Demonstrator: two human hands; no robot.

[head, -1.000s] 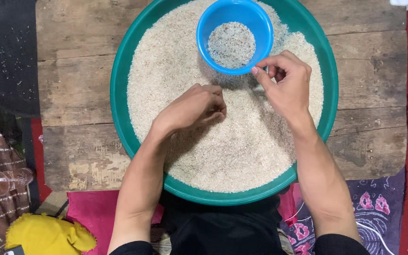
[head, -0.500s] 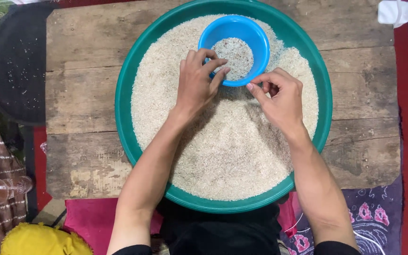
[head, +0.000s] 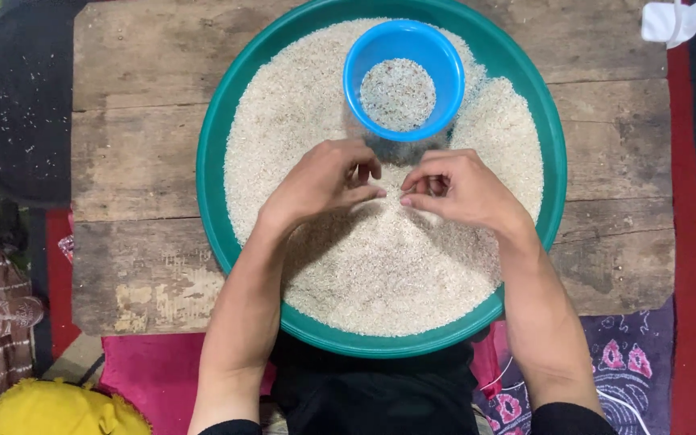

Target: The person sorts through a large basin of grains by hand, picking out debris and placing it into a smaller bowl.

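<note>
A wide teal basin [head: 213,209] full of white rice [head: 380,266] rests on a low wooden table [head: 134,153]. A small blue bowl [head: 403,79] with a little rice and dark bits stands in the rice at the far side. My left hand [head: 324,181] and my right hand [head: 457,189] hover on the rice just below the bowl, fingertips nearly meeting, fingers curled and pinched. Whether a grain is held between the fingers is too small to tell.
A dark round pan [head: 14,97] lies left of the table. A yellow cloth [head: 62,409] and pink fabric [head: 151,370] sit at the lower left, a purple patterned cloth [head: 622,362] at the lower right, a white object [head: 674,20] at the top right.
My left hand drew back from the blue bowl's rim toward me. My right hand shifted down too, so both hands now meet on the rice below the bowl.
</note>
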